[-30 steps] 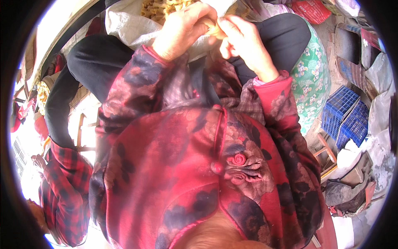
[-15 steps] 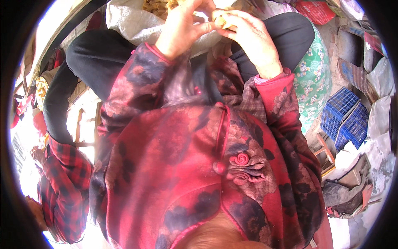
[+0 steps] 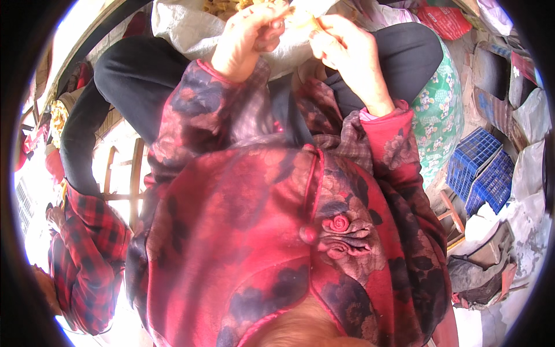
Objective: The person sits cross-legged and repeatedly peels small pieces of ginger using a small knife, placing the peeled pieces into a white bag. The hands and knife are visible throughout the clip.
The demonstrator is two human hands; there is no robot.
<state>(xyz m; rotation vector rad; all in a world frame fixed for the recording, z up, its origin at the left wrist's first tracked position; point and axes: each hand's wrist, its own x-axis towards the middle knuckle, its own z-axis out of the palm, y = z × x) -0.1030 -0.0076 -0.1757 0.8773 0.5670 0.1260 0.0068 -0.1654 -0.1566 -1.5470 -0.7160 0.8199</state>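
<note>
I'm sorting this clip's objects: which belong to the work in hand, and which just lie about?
In the work:
left hand
right hand
pale yellow piece between their fingers
likely the yellowish pieces and white sack beyond

Seemingly lying about:
blue crates
red packet
green floral cloth

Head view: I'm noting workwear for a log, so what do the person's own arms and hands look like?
Both the left hand and right hand are bare, without gloves. The left sleeve and right sleeve are long, red with dark and dusty-pink floral patches; pinkish-red trim edges the left cuff.
</note>
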